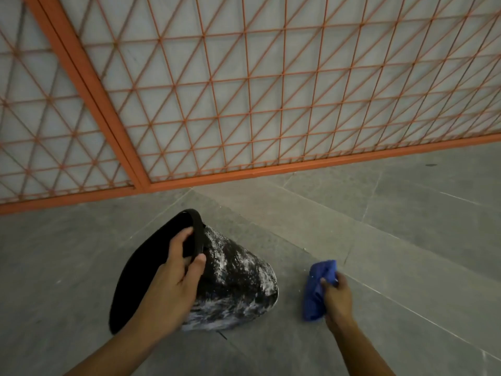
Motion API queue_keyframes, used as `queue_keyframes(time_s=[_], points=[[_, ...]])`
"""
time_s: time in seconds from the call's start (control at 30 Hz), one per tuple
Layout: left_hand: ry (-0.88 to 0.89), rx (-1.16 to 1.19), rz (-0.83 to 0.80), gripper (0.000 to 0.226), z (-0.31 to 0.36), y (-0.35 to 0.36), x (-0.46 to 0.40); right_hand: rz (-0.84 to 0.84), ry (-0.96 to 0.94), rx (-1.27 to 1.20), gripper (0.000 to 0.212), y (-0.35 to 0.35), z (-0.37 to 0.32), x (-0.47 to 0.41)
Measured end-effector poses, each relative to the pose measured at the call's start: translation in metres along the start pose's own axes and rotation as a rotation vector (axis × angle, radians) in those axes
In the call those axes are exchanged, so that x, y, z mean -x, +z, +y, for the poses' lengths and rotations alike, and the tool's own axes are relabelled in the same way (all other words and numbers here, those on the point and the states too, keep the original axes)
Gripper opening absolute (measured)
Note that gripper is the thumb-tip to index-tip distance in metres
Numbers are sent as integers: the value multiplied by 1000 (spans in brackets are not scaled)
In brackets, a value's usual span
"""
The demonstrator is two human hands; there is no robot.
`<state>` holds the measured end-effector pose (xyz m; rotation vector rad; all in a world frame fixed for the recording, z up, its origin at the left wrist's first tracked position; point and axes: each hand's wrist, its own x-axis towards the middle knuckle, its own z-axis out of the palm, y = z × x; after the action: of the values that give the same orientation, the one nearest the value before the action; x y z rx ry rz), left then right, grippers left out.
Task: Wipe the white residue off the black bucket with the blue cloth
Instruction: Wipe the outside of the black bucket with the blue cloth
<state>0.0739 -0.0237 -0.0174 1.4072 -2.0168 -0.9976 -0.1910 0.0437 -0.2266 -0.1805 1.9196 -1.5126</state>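
Observation:
The black bucket (238,278) lies tipped on its side on the floor, its mouth facing left and its base to the right. White residue streaks its outer wall. My left hand (176,278) grips the rim, fingers inside and thumb on the outside. The bunched blue cloth (317,289) is held by my right hand (337,299) a short way to the right of the bucket, apart from it.
Grey stone floor tiles (393,213) spread all around. An orange metal grille fence (244,90) with a thick orange bottom rail runs across the back, just beyond the bucket.

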Motion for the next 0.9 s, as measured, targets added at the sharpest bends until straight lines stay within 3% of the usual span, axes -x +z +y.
queue_keyframes(time_s=[0.07,0.13,0.2,0.3,0.33,0.43,0.57,0.67,0.8,0.9], points=[[-3,90,-42,58,3,-3,1,-134,240,-476,31,-11,-8,0],[56,41,-80,56,2,-7,-3,-262,371,-755,38,-21,-20,8],[110,-30,-29,47,-3,-10,-11,-360,339,-888,39,-26,-37,20],[197,-98,91,35,-15,-7,-23,-504,286,-970,85,-23,-50,31],[223,-106,110,33,-18,-5,-27,-527,283,-973,89,-20,-53,35],[236,-137,101,41,-22,-4,-38,-571,224,-887,70,-6,-75,56],[217,-157,103,63,-22,-9,-49,-457,-118,-512,40,25,-101,98],[194,-96,117,73,-26,-2,-52,-375,-429,-231,43,52,-109,135],[221,-37,164,64,-31,11,-51,-436,-619,-50,59,86,-97,165],[267,-17,201,58,-32,13,-53,-513,-700,51,43,100,-83,173]])
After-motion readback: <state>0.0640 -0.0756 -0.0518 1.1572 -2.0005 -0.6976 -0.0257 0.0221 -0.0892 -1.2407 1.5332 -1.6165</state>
